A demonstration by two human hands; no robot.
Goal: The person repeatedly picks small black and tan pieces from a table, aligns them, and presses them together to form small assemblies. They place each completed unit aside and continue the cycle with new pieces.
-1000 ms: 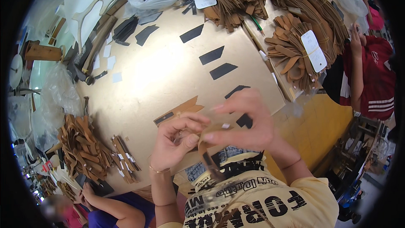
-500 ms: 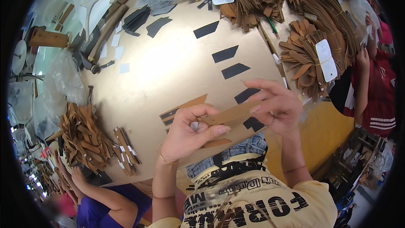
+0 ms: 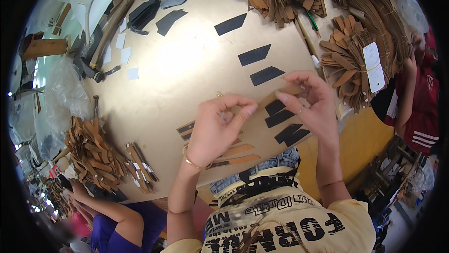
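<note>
A narrow brown leather strip (image 3: 273, 97) is being pinched between both hands just above the near edge of the bench (image 3: 177, 70). The left hand (image 3: 216, 129) is being held with thumb and forefinger closed on the strip's lower end, a gold bangle (image 3: 191, 161) showing at the wrist. The right hand (image 3: 314, 105) is gripping the upper end with its fingertips, a ring on one finger.

Directly under the hands, black cut pieces (image 3: 285, 121) are lying flat on the bench, partly hidden by the right hand. More black pieces (image 3: 255, 54) are spread farther out. Just beside the left wrist, several tan strips (image 3: 234, 155) are lying at the bench edge.

Bundles of brown leather cut-outs (image 3: 360, 56), tied and tagged with a white label (image 3: 374, 66), are piled at the far right; another stack (image 3: 91, 152) is lying at the left edge. Clear plastic bags (image 3: 65, 89) are crowding the left side. Another person in a purple top (image 3: 117, 227) is reaching toward the left stack, and a person in red (image 3: 423, 108) is standing to the right.
</note>
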